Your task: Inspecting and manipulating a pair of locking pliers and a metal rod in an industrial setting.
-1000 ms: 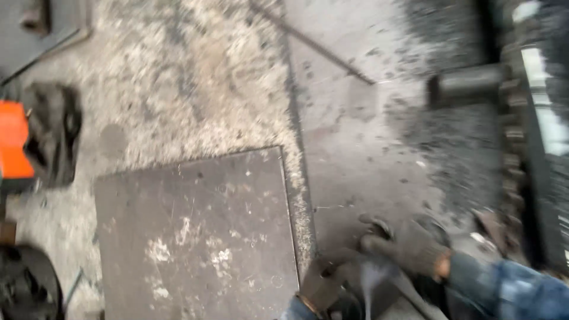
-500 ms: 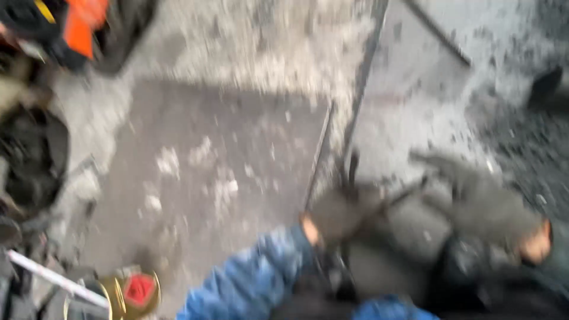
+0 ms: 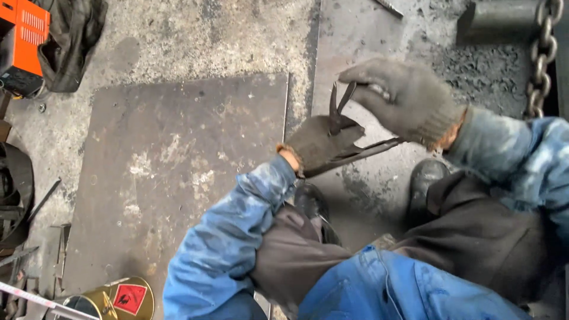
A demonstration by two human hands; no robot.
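Grey-gloved, the left hand [image 3: 323, 145] closes its grip around a dark metal tong-like tool [image 3: 349, 139], while the right hand [image 3: 403, 101] pinches its upper prong. Both hover above the steel floor plate [image 3: 178, 172], whose right edge lies just left of the hands; a chain [image 3: 542, 56] hangs far right.

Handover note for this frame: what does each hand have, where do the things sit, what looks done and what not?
Left hand: gloved, gripping a dark metal tool with two prongs pointing up.
Right hand: gloved, fingertips pinching the top of one prong.
The tool is held in the air above the person's boots, off the floor.
Flat steel plate lies on the floor to the left, untouched.
A gold can stands at bottom left.
Done or left: cannot tell.
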